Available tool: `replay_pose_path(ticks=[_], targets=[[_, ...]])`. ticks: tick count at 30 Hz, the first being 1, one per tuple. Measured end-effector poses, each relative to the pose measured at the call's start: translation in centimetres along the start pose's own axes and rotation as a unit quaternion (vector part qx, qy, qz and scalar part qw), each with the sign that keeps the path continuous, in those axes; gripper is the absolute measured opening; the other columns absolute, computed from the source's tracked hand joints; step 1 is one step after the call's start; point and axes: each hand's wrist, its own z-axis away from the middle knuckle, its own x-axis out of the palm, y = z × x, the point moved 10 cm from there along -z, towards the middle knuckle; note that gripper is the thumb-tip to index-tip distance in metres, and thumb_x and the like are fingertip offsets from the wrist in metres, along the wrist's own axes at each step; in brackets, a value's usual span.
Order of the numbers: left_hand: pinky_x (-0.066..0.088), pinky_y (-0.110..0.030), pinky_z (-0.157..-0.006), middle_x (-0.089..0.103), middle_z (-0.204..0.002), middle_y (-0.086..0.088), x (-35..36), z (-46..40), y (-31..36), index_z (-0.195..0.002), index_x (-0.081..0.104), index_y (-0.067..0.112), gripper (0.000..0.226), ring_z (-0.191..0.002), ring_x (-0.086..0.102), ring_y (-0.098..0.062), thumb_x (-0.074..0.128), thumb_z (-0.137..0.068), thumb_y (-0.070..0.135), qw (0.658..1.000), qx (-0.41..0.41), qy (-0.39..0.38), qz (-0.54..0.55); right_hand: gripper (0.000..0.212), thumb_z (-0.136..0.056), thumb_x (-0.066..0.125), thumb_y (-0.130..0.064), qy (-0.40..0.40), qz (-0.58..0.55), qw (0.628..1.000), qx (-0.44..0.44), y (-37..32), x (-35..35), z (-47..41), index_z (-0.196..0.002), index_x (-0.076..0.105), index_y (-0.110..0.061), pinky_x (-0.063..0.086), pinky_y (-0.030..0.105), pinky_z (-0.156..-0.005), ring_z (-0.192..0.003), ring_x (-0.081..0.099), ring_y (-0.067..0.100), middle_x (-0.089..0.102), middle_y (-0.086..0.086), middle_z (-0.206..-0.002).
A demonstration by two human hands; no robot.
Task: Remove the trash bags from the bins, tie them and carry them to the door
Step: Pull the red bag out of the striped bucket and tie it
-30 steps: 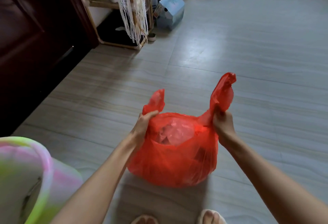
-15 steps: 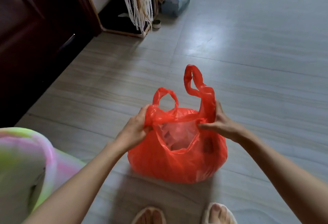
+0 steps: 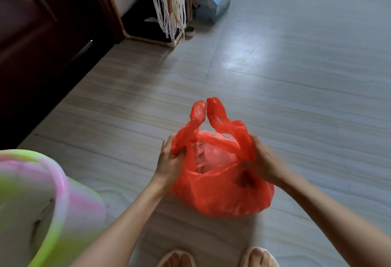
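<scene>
You had the red trash bag (image 3: 220, 190) resting on the floor (image 3: 296, 89), just ahead of your feet. Your left hand (image 3: 170, 163) gripped the base of the left handle loop, fingers curled round the plastic. Your right hand (image 3: 264, 161) gripped the right handle loop likewise. Both loops stood upright, tips touching above the open mouth. The pastel bin (image 3: 31, 199) stood at your left.
</scene>
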Motion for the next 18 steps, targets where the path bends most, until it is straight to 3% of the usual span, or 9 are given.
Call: replay_pose_path(ticks=[2,3,4,7,9,11,13,16,18], targets=[[0.045,-0.023,-0.064,0.058,-0.063,-0.001,0.5,0.5,0.5,-0.079,0.061,0.004,0.023,-0.060,0.056,-0.015,0.047,-0.071,0.020,0.999,-0.010,-0.008,0.039,0.056,-0.078,0.066,-0.008,0.022,-0.014,1.000,-0.009,-0.6,0.1,0.0,-0.128,0.041,-0.007,0.036,0.027,-0.080,-0.107,0.056,0.031,0.059,0.014,-0.114],[0.043,-0.019,-0.056,0.058,-0.053,0.002,0.7,0.6,0.6,-0.072,0.060,0.007,0.017,-0.050,0.054,-0.007,0.046,-0.075,0.017,0.998,-0.018,-0.012,0.061,0.045,-0.080,0.064,-0.009,0.031,-0.031,0.999,-0.025,-0.7,0.2,0.0,-0.121,0.046,-0.006,0.039,0.028,-0.078,-0.101,0.059,0.029,0.062,0.011,-0.105],[0.045,-0.018,-0.054,0.061,-0.052,0.006,0.8,0.7,0.6,-0.070,0.061,0.012,0.017,-0.049,0.056,-0.002,0.047,-0.080,0.014,0.996,-0.025,-0.019,0.082,0.037,-0.079,0.063,-0.011,0.036,-0.056,0.997,-0.040,-0.7,0.2,0.0,-0.114,0.052,-0.004,0.040,0.025,-0.074,-0.094,0.061,0.024,0.063,0.006,-0.098],[0.057,-0.027,-0.060,0.071,-0.062,-0.002,1.1,0.1,-0.1,-0.069,0.068,0.007,0.039,-0.061,0.068,-0.017,0.037,-0.094,0.009,0.988,-0.073,-0.026,0.130,0.018,-0.074,0.060,-0.011,0.013,-0.137,0.990,-0.031,0.0,0.9,0.0,-0.091,0.061,-0.009,0.041,0.017,-0.065,-0.073,0.057,-0.003,0.063,0.003,-0.084],[0.052,-0.026,-0.057,0.066,-0.058,-0.008,0.4,-0.6,-0.7,-0.064,0.060,0.007,0.041,-0.056,0.064,-0.018,0.034,-0.094,0.011,0.992,-0.090,0.026,0.087,0.021,-0.067,0.058,-0.021,-0.011,-0.208,0.978,0.000,0.6,1.5,0.0,-0.079,0.062,-0.004,0.040,0.015,-0.061,-0.062,0.052,-0.006,0.060,0.002,-0.075],[0.050,-0.037,-0.071,0.064,-0.075,-0.023,0.6,-1.2,-1.3,-0.076,0.057,0.002,0.036,-0.078,0.066,-0.032,0.035,-0.086,0.029,0.994,-0.104,0.028,0.022,0.022,-0.059,0.060,-0.025,-0.039,-0.276,0.959,0.043,1.3,2.2,0.1,-0.068,0.059,-0.005,0.037,0.015,-0.053,-0.055,0.046,-0.004,0.054,-0.005,-0.064],[0.044,-0.050,-0.093,0.058,-0.109,-0.033,1.9,-0.9,-1.5,-0.100,0.057,-0.002,0.053,-0.109,0.055,-0.042,0.037,-0.078,0.042,0.993,-0.111,-0.042,-0.005,0.008,-0.057,0.061,-0.015,-0.065,-0.338,0.934,0.091,2.2,3.0,0.2,-0.062,0.056,-0.012,0.038,0.014,-0.050,-0.051,0.047,-0.003,0.053,-0.010,-0.056],[0.038,-0.039,-0.107,0.055,-0.132,-0.008,3.7,-0.2,-1.4,-0.131,0.048,0.019,0.067,-0.125,0.050,-0.021,0.055,-0.071,0.049,0.977,-0.087,-0.169,0.102,0.010,-0.069,0.065,-0.008,-0.062,-0.369,0.919,0.127,2.9,3.1,0.2,-0.065,0.059,-0.013,0.045,0.019,-0.054,-0.053,0.054,0.005,0.060,-0.009,-0.055],[0.037,-0.024,-0.105,0.051,-0.133,0.008,4.5,0.4,-0.9,-0.138,0.035,0.022,0.087,-0.123,0.048,-0.004,0.064,-0.062,0.053,0.969,-0.027,-0.242,0.032,0.021,-0.083,0.058,0.000,-0.063,-0.376,0.912,0.150,3.3,3.3,0.0,-0.067,0.059,-0.013,0.048,0.018,-0.055,-0.052,0.058,0.005,0.063,-0.009,-0.054]])
